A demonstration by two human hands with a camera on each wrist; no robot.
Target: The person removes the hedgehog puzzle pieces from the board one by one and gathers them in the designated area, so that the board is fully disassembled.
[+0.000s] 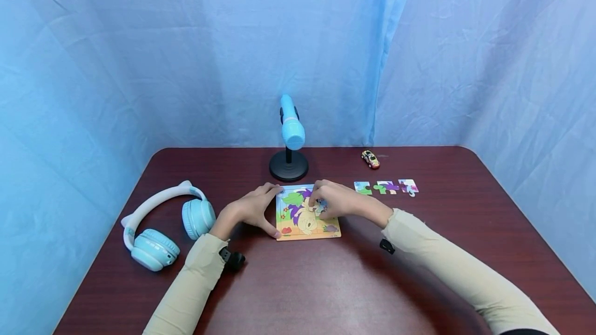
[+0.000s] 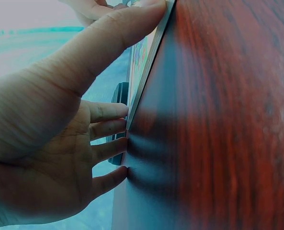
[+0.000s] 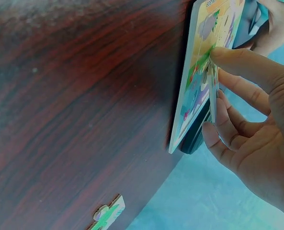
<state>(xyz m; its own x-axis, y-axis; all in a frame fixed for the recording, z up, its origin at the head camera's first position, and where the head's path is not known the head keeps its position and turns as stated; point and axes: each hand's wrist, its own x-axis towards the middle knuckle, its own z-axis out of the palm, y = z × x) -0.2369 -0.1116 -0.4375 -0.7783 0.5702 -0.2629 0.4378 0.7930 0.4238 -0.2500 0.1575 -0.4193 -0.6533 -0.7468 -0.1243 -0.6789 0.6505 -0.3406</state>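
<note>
A flat jigsaw puzzle [image 1: 291,232] with a cartoon picture and orange lower border lies mid-table. My left hand [image 1: 253,207] spans its left side; the thumb touches the near corner and the fingertips are by the far corner. In the left wrist view those fingers [image 2: 108,152] are fairly straight. Over the puzzle's right part, my right hand [image 1: 343,201] pinches a puzzle piece [image 3: 213,93] between thumb and fingers. The piece stands tilted against the picture, partly hidden by the fingers.
Three loose puzzle pieces [image 1: 387,187] lie in a row to the right. Behind the puzzle stands a blue microphone [image 1: 293,133] on a round black base [image 1: 288,171]. A toy car [image 1: 370,159] sits at the back. Blue cat-ear headphones [image 1: 155,249] rest at the left.
</note>
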